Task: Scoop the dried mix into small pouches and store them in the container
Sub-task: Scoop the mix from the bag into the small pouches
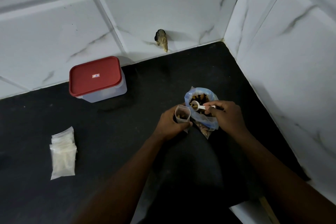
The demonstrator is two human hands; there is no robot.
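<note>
On a black counter (127,132) my left hand (171,123) grips a small clear pouch (182,113), held upright and open, with some brown dried mix inside. Right beside it stands a larger blue-rimmed plastic bag (207,120) full of the dried mix. My right hand (227,114) pinches the handle of a white scoop (196,105), whose bowl holds mix and hovers over the big bag, close to the pouch's mouth. A clear container with a red lid (95,76), lid on, sits at the back left.
A stack of empty clear pouches (62,152) lies at the front left of the counter. White marble-look tiled walls (281,60) close in the back and right. A broken hole in the tile (161,40) shows at the back wall's base.
</note>
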